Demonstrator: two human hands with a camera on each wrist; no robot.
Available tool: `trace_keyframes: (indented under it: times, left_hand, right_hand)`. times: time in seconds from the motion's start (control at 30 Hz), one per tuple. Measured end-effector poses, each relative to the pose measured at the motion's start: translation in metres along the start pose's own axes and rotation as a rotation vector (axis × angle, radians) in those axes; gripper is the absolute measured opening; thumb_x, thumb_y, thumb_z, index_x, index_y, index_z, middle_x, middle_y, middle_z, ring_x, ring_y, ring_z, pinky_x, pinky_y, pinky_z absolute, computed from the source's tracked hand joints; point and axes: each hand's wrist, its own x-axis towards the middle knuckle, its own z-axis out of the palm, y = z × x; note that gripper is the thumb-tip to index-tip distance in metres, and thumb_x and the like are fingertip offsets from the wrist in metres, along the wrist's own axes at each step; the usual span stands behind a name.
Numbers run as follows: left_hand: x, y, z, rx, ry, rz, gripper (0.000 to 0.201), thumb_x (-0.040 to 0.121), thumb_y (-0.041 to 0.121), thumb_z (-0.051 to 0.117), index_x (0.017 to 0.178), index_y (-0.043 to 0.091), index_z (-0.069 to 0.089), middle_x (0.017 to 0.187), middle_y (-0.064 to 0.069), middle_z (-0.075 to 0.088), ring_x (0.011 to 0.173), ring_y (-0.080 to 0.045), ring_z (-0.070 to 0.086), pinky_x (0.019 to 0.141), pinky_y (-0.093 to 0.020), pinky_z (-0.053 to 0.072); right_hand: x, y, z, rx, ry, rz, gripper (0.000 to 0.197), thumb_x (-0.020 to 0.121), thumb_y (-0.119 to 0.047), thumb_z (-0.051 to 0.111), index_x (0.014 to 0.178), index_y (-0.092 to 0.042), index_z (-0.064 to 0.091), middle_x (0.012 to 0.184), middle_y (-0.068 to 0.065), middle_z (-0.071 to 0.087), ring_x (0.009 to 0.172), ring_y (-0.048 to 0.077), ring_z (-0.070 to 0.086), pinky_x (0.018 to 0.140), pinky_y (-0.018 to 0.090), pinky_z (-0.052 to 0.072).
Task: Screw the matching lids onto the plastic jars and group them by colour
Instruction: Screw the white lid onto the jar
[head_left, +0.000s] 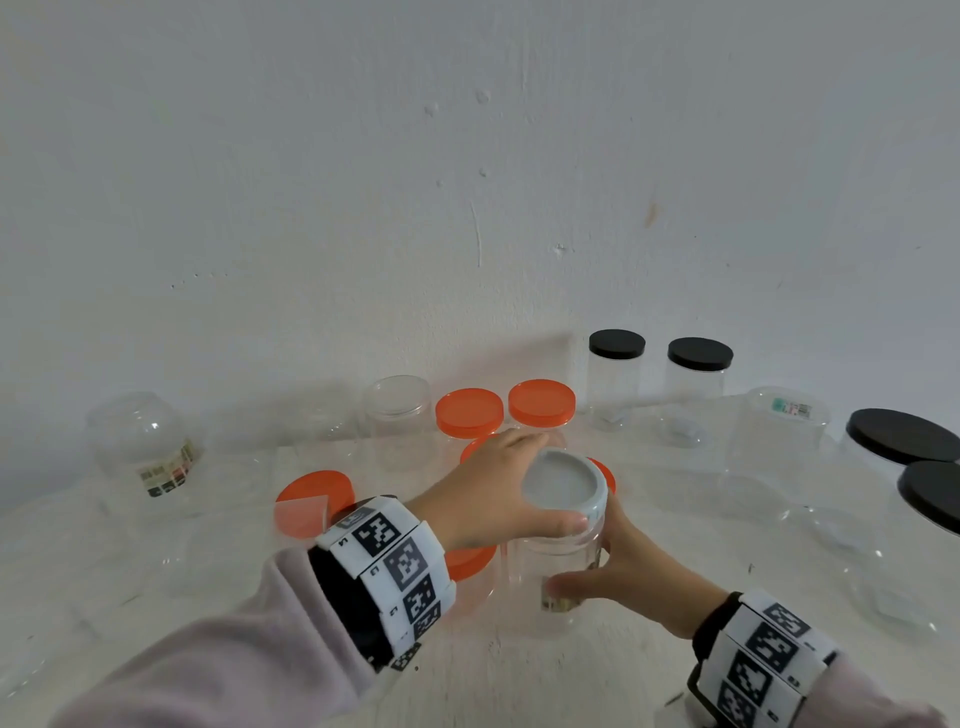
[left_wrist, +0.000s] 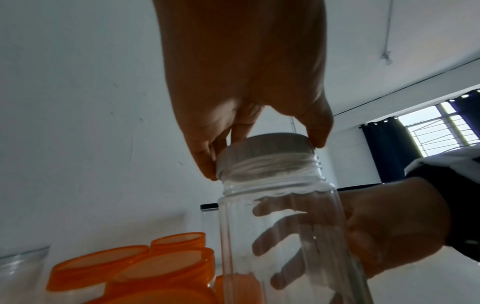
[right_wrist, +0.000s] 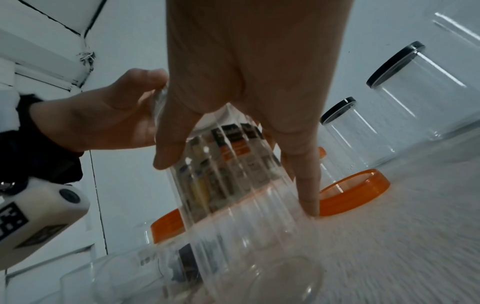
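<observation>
Near the desk's (head_left: 649, 670) front edge, mid-way along, stands a clear jar (head_left: 558, 582) with a white lid (head_left: 563, 486) on its neck — the left hand (head_left: 488, 493) has its fingers (left_wrist: 205, 162) curled round the lid's rim, pinching it. The right hand (head_left: 628, 577) wraps the jar body, fingers spread. Orange lids (head_left: 470, 420) cluster just behind; black-lidded jars (head_left: 615, 376) stand at the back right.
</observation>
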Motion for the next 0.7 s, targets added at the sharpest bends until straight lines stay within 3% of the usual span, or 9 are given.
trace_keyframes:
  times: [0.1,0.2,0.3,0.4,0.47,0.53,0.57,0.63,0.7]
  left_hand:
    - [-0.002,-0.003,0.005,-0.029,0.011,-0.013,0.09,0.075,0.06,0.069,0.148,0.029,0.027,0.153,0.014,0.025,0.136,-0.002,0.021,0.102,-0.02,0.018]
    - [-0.005,-0.005,0.007,-0.102,0.029,-0.037,0.086,0.073,0.059,0.072,0.143,0.033,0.03,0.146,0.014,0.032,0.125,0.002,0.03,0.099,-0.017,0.026]
    - [-0.01,-0.011,0.013,-0.259,0.03,-0.063,0.101,0.067,0.057,0.078,0.146,0.034,0.019,0.141,0.016,0.038,0.127,-0.001,0.038,0.105,-0.026,0.037]
    - [-0.02,-0.02,0.024,-0.405,0.031,-0.098,0.122,0.062,0.055,0.082,0.147,0.045,-0.004,0.137,0.032,0.031,0.119,0.018,0.034,0.092,-0.004,0.032]
    - [-0.025,-0.026,0.036,-0.516,0.045,-0.107,0.118,0.063,0.044,0.086,0.144,0.049,-0.001,0.134,0.035,0.033,0.118,0.023,0.034,0.094,-0.002,0.033]
    - [-0.027,-0.026,0.047,-0.634,0.074,-0.134,0.119,0.064,0.031,0.088,0.148,0.041,0.004,0.141,0.024,0.039,0.128,0.008,0.037,0.108,-0.02,0.035]
    - [-0.027,-0.025,0.051,-0.677,0.094,-0.136,0.113,0.064,0.025,0.088,0.148,0.04,0.014,0.138,0.022,0.045,0.126,0.006,0.042,0.106,-0.023,0.04]
    - [-0.025,-0.024,0.057,-0.698,0.143,-0.098,0.088,0.065,0.018,0.086,0.127,0.058,0.037,0.121,0.026,0.058,0.113,0.012,0.051,0.088,-0.01,0.047]
    - [-0.026,-0.023,0.058,-0.701,0.151,-0.077,0.076,0.067,0.015,0.084,0.109,0.063,0.045,0.111,0.036,0.059,0.105,0.017,0.053,0.078,-0.002,0.044]
  right_hand:
    - [0.0,-0.001,0.001,0.004,-0.017,0.005,0.094,0.066,-0.024,0.087,0.128,-0.056,0.023,0.131,-0.015,0.047,0.108,-0.009,0.052,0.084,0.017,0.051]
    - [-0.001,-0.006,-0.001,-0.034,-0.049,0.018,0.097,0.067,-0.025,0.087,0.13,-0.055,0.018,0.133,-0.019,0.042,0.111,-0.012,0.048,0.085,0.013,0.048]
    - [-0.004,-0.019,-0.011,-0.091,-0.117,0.044,0.105,0.06,-0.038,0.088,0.129,-0.063,0.012,0.128,-0.037,0.038,0.114,-0.019,0.041,0.085,0.008,0.043]
    - [-0.005,-0.039,-0.027,-0.159,-0.085,0.063,0.128,0.046,-0.051,0.088,0.141,-0.051,0.002,0.135,-0.037,0.03,0.126,-0.01,0.035,0.098,0.017,0.035]
    - [-0.002,-0.058,-0.034,-0.208,-0.076,0.051,0.128,0.046,-0.055,0.087,0.145,-0.047,0.006,0.142,-0.026,0.028,0.131,-0.002,0.034,0.102,0.022,0.035]
    - [0.005,-0.077,-0.037,-0.317,-0.103,0.04,0.113,0.056,-0.056,0.086,0.145,-0.045,0.016,0.145,-0.018,0.029,0.131,0.001,0.033,0.104,0.024,0.036]
    - [0.009,-0.086,-0.036,-0.407,-0.123,0.039,0.105,0.062,-0.055,0.083,0.145,-0.042,0.02,0.146,-0.017,0.03,0.13,0.002,0.033,0.103,0.024,0.036]
    - [0.018,-0.103,-0.033,-0.615,-0.178,0.041,0.093,0.072,-0.051,0.078,0.146,-0.039,0.023,0.146,-0.016,0.031,0.128,0.004,0.034,0.101,0.027,0.039]
    - [0.027,-0.114,-0.027,-0.794,-0.238,0.058,0.091,0.074,-0.049,0.074,0.147,-0.038,0.022,0.145,-0.014,0.032,0.13,0.011,0.034,0.102,0.035,0.042]
